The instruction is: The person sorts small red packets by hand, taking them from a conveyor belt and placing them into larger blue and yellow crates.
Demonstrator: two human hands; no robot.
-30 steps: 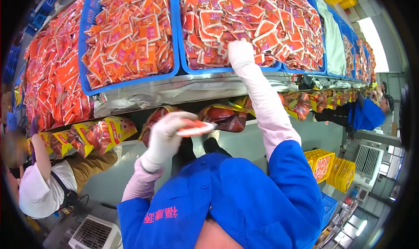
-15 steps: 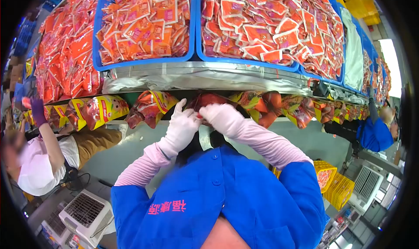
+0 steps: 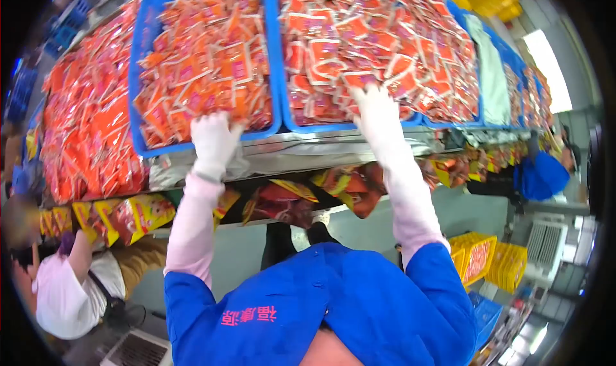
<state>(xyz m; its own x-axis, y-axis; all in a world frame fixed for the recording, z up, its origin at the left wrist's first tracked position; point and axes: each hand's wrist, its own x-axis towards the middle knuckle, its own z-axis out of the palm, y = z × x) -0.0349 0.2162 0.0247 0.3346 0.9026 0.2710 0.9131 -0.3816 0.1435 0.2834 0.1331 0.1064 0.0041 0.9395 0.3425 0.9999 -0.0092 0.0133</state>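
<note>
My left hand point(image 3: 216, 143), in a white glove, is at the front rim of a blue crate point(image 3: 136, 103). Its fingertips reach the orange sachets point(image 3: 212, 77) there, thumb held apart. Farther right, my right hand point(image 3: 378, 112), also gloved, extends over the front of a second blue crate point(image 3: 274, 58). Its fingers are apart and touch the red-orange sachets point(image 3: 330, 51); no sachet is visibly lifted in either hand. Below, between my arms, a red and yellow pouch point(image 3: 282, 202) hangs in the row along the table edge.
A heap of larger red packets point(image 3: 96, 122) lies left of the crates. Further pouches point(image 3: 144, 215) line the edge. A co-worker in white point(image 3: 77, 289) stands left, another in blue point(image 3: 542, 177) far right. Yellow crates point(image 3: 475, 257) stand on the floor behind me.
Both hands have left the pouch in front of me and moved forward and apart, one to each crate. The view has shifted, and the left co-worker's arm is lower.
</note>
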